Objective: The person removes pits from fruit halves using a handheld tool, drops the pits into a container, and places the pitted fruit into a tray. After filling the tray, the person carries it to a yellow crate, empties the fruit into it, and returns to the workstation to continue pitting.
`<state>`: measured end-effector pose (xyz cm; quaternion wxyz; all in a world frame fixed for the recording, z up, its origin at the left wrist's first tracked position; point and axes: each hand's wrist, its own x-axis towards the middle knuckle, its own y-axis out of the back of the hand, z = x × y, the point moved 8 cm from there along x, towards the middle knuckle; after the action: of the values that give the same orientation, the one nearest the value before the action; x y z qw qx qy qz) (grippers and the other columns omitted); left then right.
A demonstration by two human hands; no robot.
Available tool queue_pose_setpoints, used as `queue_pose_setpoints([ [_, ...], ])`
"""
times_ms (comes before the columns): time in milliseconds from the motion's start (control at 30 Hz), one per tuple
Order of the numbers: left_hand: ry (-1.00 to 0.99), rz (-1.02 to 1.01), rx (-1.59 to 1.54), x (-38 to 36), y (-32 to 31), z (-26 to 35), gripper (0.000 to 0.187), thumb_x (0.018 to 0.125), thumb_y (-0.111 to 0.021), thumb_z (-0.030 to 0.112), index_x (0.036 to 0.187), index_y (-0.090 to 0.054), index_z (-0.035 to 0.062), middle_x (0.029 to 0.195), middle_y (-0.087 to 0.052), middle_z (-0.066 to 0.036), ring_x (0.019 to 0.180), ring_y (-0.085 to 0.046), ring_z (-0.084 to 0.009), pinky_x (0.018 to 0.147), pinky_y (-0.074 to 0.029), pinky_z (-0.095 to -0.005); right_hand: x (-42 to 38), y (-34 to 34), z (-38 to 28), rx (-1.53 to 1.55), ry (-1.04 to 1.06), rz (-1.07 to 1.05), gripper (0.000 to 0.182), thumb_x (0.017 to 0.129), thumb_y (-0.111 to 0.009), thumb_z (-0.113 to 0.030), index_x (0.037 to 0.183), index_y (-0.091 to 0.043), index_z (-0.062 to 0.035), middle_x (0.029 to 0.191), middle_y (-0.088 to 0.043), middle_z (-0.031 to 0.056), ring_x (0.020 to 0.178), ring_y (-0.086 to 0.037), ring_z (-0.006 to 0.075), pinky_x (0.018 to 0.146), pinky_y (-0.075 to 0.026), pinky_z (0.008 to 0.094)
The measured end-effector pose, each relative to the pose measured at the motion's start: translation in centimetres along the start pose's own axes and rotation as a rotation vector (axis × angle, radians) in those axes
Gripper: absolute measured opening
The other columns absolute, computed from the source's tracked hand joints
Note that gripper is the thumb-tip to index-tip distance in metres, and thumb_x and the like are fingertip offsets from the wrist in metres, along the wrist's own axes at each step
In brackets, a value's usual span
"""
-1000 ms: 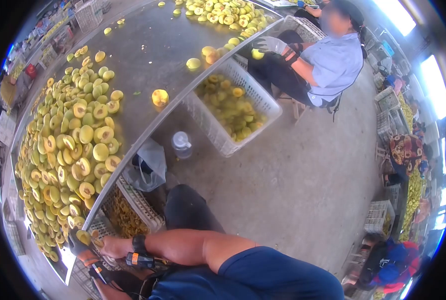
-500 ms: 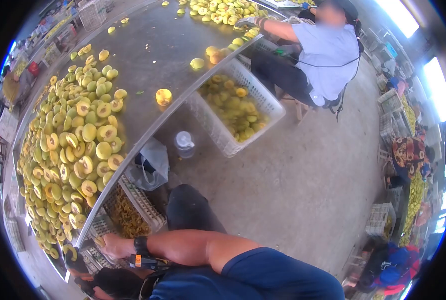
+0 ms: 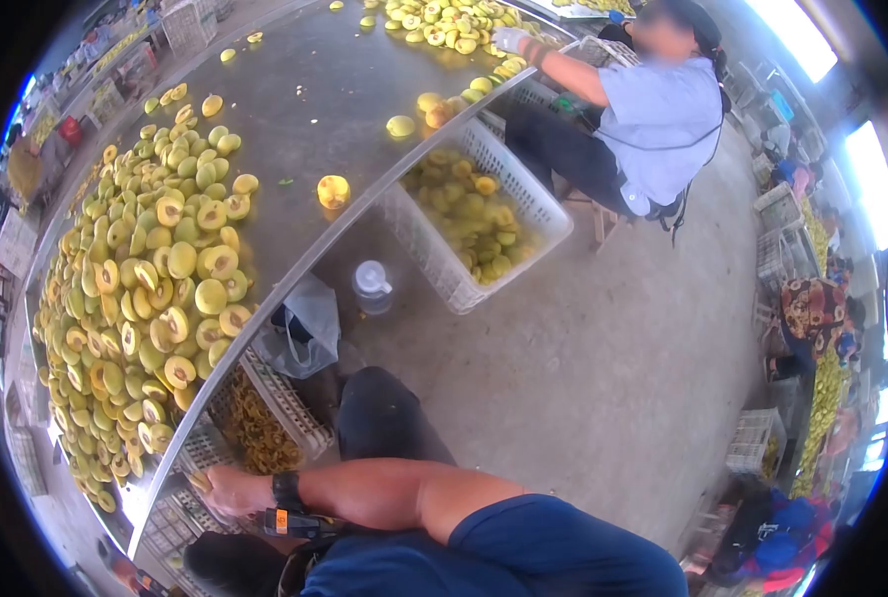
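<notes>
My right hand [image 3: 233, 493], with a dark watch at the wrist, is closed around a small yellow-green fruit piece [image 3: 201, 482], just below the metal table's edge and above the crates. At the lower left edge of the view, what appears to be my left hand [image 3: 122, 568] is small and blurred; its fingers and anything in them cannot be made out. A large pile of green-yellow fruit, many pieces halved, [image 3: 155, 298] covers the left side of the table [image 3: 275, 129]. A crate [image 3: 290, 413] under the edge holds brownish pieces [image 3: 255, 428].
A white crate of fruit [image 3: 474, 214] stands under the table edge, near a clear plastic jug [image 3: 372, 284] and a plastic bag [image 3: 309, 328]. A gloved co-worker [image 3: 658, 129] sits at upper right. Other people and crates [image 3: 755, 438] line the right side.
What appears to be my left hand has moved down and left, away from the pile's lower end. My right hand stays nearly in place. The co-worker's gloved hand has drawn back from the fruit.
</notes>
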<state>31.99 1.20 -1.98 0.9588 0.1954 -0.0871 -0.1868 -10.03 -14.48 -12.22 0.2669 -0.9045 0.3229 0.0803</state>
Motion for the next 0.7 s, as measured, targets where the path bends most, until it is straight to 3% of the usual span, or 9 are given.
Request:
queue_pose_setpoints([
  [100,-0.289,-0.149,0.032,-2.9,-9.3,11.9,0.041,0.103,-0.061,0.009,0.143,-0.059,-0.003,0.132,-0.066,-0.015,0.121,-0.062,-0.0243,0.105,-0.048,-0.0368,-1.1,0.6,-1.8,-0.034,0.072,0.035,0.02,0.088,-0.068,-0.015,0.09,-0.068,0.0046,0.081,-0.071,0.0211,0.079,-0.073,0.0316,0.072,-0.054,0.0474],
  [200,-0.642,-0.428,0.123,-11.5,-19.2,25.7,0.041,0.104,-0.061,0.008,0.143,-0.059,-0.0036,0.138,-0.066,-0.016,0.127,-0.061,-0.025,0.112,-0.046,-0.0383,-3.1,1.7,-3.6,-0.119,-0.087,-0.047,0.016,0.093,-0.064,-0.013,0.105,-0.066,-0.0029,0.072,-0.066,0.0103,0.058,-0.064,0.0174,0.052,-0.05,0.0333],
  [267,-0.996,-0.612,0.328,-21.0,-25.3,35.0,0.039,0.102,-0.062,0.003,0.14,-0.06,-0.0045,0.138,-0.066,-0.017,0.13,-0.059,-0.0274,0.117,-0.041,-0.0389,-3.7,2.6,-4.2,-0.123,-0.132,0.007,0.014,0.091,-0.064,-0.013,0.095,-0.069,-0.0009,0.077,-0.069,0.0138,0.065,-0.067,0.0249,0.061,-0.052,0.0415],
  [300,-1.249,-0.711,0.251,-28.3,-27.7,40.5,0.038,0.089,-0.07,-0.001,0.127,-0.065,-0.0049,0.13,-0.068,-0.022,0.122,-0.064,-0.0358,0.108,-0.048,-0.0441,-3.9,2.9,-4.3,-0.125,-0.156,0.033,0.015,0.089,-0.064,-0.013,0.091,-0.071,0.0001,0.079,-0.07,0.0156,0.068,-0.068,0.0287,0.066,-0.054,0.0455],
  [333,-1.346,-0.905,-0.033,-33.5,-29.5,43.8,0.037,0.081,-0.075,-0.001,0.118,-0.067,-0.0035,0.125,-0.069,-0.021,0.117,-0.066,-0.0385,0.103,-0.051,-0.0464,-3.6,2.8,-3.9,-0.111,-0.155,0.033,0.015,0.089,-0.064,-0.013,0.091,-0.07,0.0002,0.078,-0.07,0.0153,0.067,-0.068,0.0285,0.065,-0.053,0.0454],
  [367,-1.51,-1.007,0.04,-39.0,-30.6,46.8,0.043,0.074,-0.076,-0.006,0.116,-0.066,-0.0011,0.122,-0.067,-0.02,0.113,-0.066,-0.0394,0.098,-0.052,-0.0492,-3.4,2.7,-3.6,-0.106,-0.143,0.027,0.015,0.089,-0.063,-0.013,0.091,-0.07,0.0002,0.078,-0.07,0.0151,0.067,-0.068,0.0283,0.064,-0.053,0.0453],
  [467,-2.005,-1.235,-0.046,-51.9,-31.7,49.8,0.048,0.072,-0.073,0.036,0.113,-0.07,0.0092,0.111,-0.064,-0.013,0.099,-0.065,-0.0337,0.089,-0.054,-0.0469,-3.0,2.9,-3.1,-0.084,-0.1,-0.001,0.014,0.089,-0.063,-0.012,0.091,-0.07,0.0002,0.076,-0.069,0.0143,0.065,-0.067,0.0279,0.062,-0.052,0.045],
  [567,-2.161,-1.449,-0.188,-57.8,-31.6,47.8,0.047,0.073,-0.074,0.033,0.112,-0.071,0.0089,0.111,-0.065,-0.012,0.098,-0.066,-0.0336,0.087,-0.054,-0.0462,-2.5,2.7,-2.5,-0.087,-0.074,-0.03,0.014,0.09,-0.062,-0.012,0.091,-0.069,0.0002,0.073,-0.067,0.0136,0.064,-0.066,0.0274,0.059,-0.051,0.0448],
  [700,-2.156,-1.627,-0.259,-59.0,-32.3,45.8,0.044,0.074,-0.075,0.031,0.112,-0.072,0.0084,0.109,-0.067,-0.012,0.096,-0.067,-0.0334,0.085,-0.055,-0.0452,-2.4,3.3,-2.3,-0.077,-0.021,-0.04,0.013,0.09,-0.061,-0.011,0.091,-0.069,0.0003,0.071,-0.066,0.0126,0.062,-0.065,0.0267,0.056,-0.05,0.0444],
])
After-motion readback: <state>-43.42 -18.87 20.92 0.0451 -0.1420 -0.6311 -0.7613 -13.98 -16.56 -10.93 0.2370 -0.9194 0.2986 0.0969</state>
